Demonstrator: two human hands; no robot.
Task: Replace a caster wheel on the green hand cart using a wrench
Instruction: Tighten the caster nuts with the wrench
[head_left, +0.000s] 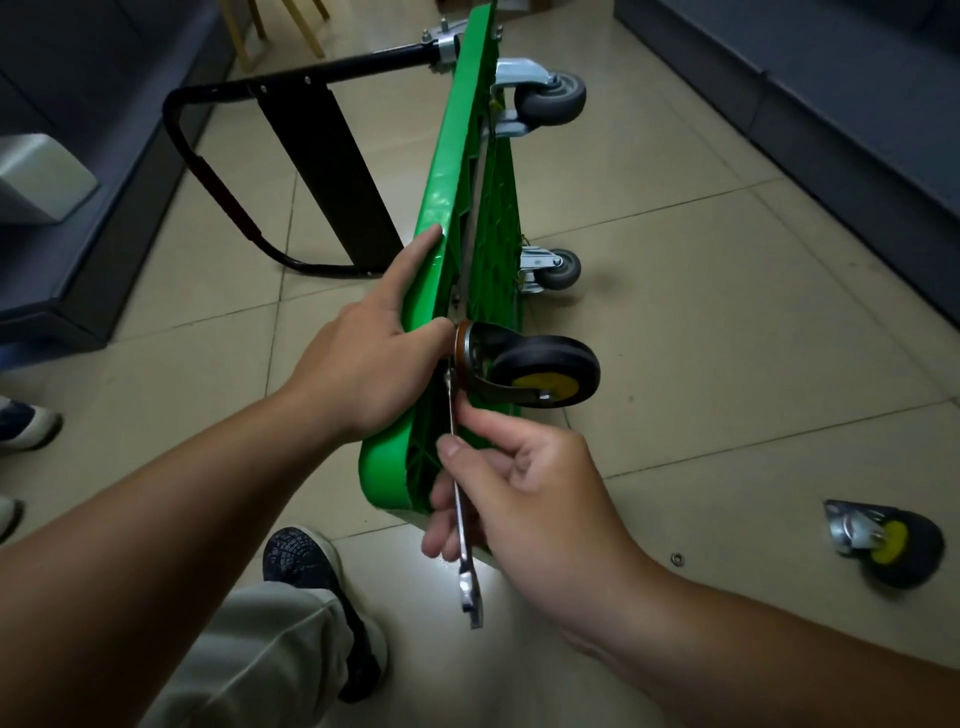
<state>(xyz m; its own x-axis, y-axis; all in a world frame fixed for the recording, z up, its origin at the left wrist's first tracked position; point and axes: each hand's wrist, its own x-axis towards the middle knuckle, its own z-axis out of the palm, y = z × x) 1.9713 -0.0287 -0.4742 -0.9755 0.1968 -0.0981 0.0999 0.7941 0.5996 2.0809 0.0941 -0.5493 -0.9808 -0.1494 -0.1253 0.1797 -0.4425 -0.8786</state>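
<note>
Your left hand (363, 364) grips the cart (452, 171) edge, index straight. Your right hand (530, 499) fingers pinch the wrench (470, 590), its head at the caster (540, 371).

The floor (701, 312) is laid with large beige glazed tiles divided by thin dark grout lines, and a bright patch of reflected light lies on it near the bottom middle. A dark upholstered sofa (104, 156) runs along the left, with a pale grey box (36, 176) on its seat. Another dark sofa (857, 130) lines the right side. Light wooden chair legs (249, 31) stand at the top left.
</note>
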